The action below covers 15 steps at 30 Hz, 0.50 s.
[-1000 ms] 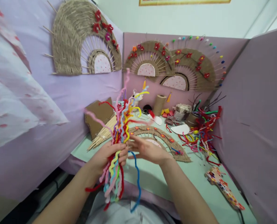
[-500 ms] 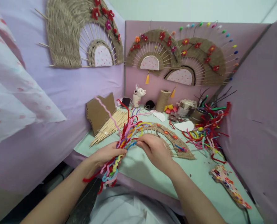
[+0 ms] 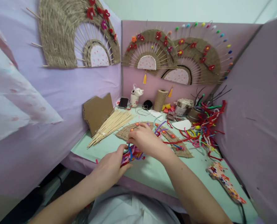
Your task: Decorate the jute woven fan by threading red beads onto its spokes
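Observation:
My left hand (image 3: pixel 110 168) is closed on one end of a bundle of coloured pipe cleaners (image 3: pixel 133 153), which now lies low across the green table (image 3: pixel 152 172). A blue pipe cleaner loops up beside my thumb. My right hand (image 3: pixel 144 140) rests on top of the bundle with its fingers curled over it, pressing it down. The far ends of the pipe cleaners spread over a woven jute fan (image 3: pixel 176 143) lying flat on the table just behind my right hand.
A sheaf of bamboo skewers (image 3: pixel 111 124) and a cardboard piece (image 3: pixel 96 111) lie at the left. A pile of loose pipe cleaners (image 3: pixel 205 129) sits at the right, a patterned cutout (image 3: pixel 224 182) near the front right. Twine roll (image 3: pixel 160 99), phone and jars stand at the back; finished fans hang on purple partitions.
The bundle went from upright in my left hand to flat on the table. My right hand moved from pinching a blue strand to lying over the bundle.

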Each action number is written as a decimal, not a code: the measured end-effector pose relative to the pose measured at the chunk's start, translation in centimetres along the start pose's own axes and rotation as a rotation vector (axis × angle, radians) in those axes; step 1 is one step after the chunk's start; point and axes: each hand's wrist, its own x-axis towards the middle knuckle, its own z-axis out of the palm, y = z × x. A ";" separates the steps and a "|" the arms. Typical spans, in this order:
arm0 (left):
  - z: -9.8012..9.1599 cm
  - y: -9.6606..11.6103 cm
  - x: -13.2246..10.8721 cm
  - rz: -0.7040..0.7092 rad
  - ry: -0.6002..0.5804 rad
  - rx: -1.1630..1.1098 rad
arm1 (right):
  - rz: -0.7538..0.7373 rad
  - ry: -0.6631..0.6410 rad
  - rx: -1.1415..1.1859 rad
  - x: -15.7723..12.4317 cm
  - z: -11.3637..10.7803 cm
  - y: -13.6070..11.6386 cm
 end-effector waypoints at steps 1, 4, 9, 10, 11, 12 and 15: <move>0.2 0.3 -0.3 0.005 0.036 -0.033 | 0.007 -0.032 0.023 -0.1 -0.2 0.2; 0.6 0.8 -0.4 0.103 0.051 -0.123 | 0.003 -0.045 0.085 -0.2 -0.9 0.5; -0.8 0.2 1.2 0.192 0.152 -0.071 | -0.001 0.470 0.040 -2.4 -3.0 -1.1; -1.5 -0.1 1.5 0.180 0.215 -0.098 | -0.021 0.596 0.064 -3.3 -3.4 -1.4; -2.4 -0.4 1.8 0.156 0.283 -0.144 | -0.042 0.701 0.103 -4.2 -3.7 -1.5; -3.3 -0.8 2.1 0.098 0.340 -0.215 | -0.052 0.786 0.152 -5.1 -3.9 -1.4; -5.8 -1.2 2.4 -0.072 0.364 -0.620 | 0.070 0.896 0.353 -7.0 -3.2 -0.4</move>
